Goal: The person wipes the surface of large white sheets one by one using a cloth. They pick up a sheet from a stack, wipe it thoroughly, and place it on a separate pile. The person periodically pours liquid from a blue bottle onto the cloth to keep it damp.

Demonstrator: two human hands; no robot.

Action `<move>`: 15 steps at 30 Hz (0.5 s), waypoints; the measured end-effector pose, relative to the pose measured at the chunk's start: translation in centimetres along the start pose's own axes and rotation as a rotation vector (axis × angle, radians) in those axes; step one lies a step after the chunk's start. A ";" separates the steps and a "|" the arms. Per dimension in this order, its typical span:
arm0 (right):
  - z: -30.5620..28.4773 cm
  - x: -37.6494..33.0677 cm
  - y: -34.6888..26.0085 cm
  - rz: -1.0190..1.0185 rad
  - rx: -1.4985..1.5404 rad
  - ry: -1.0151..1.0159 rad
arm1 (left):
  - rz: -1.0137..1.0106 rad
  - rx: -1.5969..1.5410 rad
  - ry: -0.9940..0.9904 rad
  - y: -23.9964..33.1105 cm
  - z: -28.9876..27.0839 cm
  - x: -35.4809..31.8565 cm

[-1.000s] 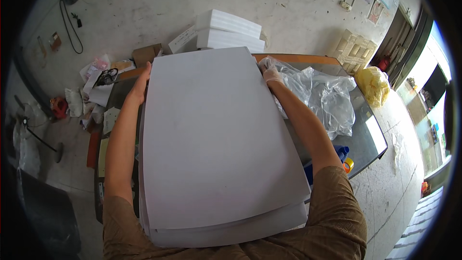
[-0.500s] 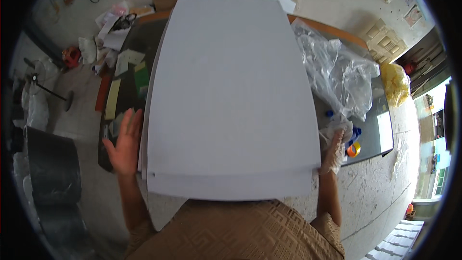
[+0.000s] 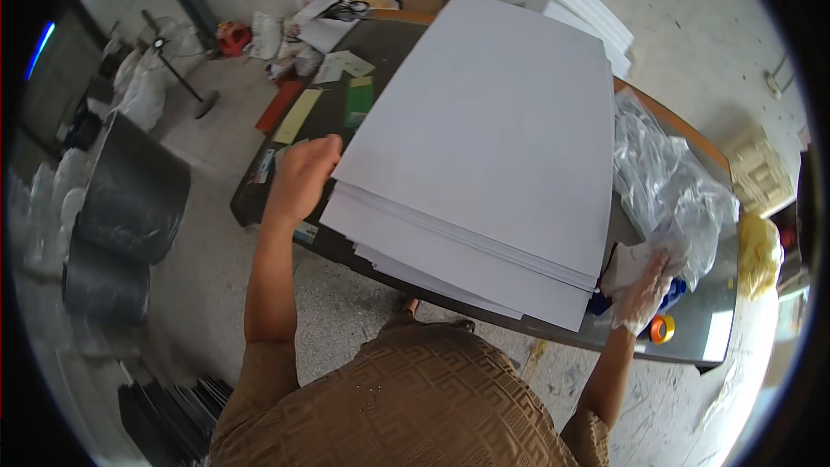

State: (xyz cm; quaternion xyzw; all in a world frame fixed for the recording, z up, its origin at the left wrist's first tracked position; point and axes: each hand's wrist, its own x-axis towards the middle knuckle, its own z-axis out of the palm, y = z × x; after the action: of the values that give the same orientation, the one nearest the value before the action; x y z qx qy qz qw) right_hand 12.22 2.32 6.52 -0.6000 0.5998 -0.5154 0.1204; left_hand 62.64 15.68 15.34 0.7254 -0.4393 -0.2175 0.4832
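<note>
A stack of large white sheets (image 3: 484, 130) lies slanted across a dark table (image 3: 393, 47), its lower layers jutting out toward me. My left hand (image 3: 303, 175) is curled closed beside the stack's left edge; whatever its fingers may hold is hidden. At the stack's near right corner is my right hand (image 3: 647, 290), wearing a thin see-through glove and closed on a crumpled white cloth (image 3: 629, 266). A roll of orange-yellow tape (image 3: 662, 329) and a blue object (image 3: 673, 294), partly covered, lie next to the right hand.
Clear plastic wrap (image 3: 679, 182) is heaped on the table's right side. Green (image 3: 359, 101) and cream strips (image 3: 298, 116) lie left of the stack. More white sheets (image 3: 579, 13) stand beyond the far edge. A dark roll (image 3: 138, 186) and a stand fan (image 3: 177, 69) are at left.
My view has turned, so the stack now appears slanted and its near layers show staggered. The left hand has gone from spread fingers to curled at the stack's edge. The right keeps the cloth.
</note>
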 end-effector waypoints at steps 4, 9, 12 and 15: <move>1.8 -2.7 -3.4 0.104 0.484 -0.060 | -0.055 0.232 -0.107 2.1 0.4 0.2; 3.5 -3.9 -4.9 -0.107 0.352 -0.076 | -0.119 0.117 -0.070 2.9 0.5 0.9; 3.5 -3.7 -5.4 -0.099 0.376 -0.072 | -0.093 0.135 -0.093 3.4 -0.4 1.7; 3.5 -3.6 -5.4 -0.067 0.429 -0.066 | -0.074 0.145 -0.111 5.2 -0.3 2.1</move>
State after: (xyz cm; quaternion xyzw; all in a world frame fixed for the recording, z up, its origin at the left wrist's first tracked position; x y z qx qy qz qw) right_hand 18.96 5.04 7.42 -0.5969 0.4519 -0.6151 0.2475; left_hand 61.69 13.28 20.30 0.7609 -0.4531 -0.2426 0.3960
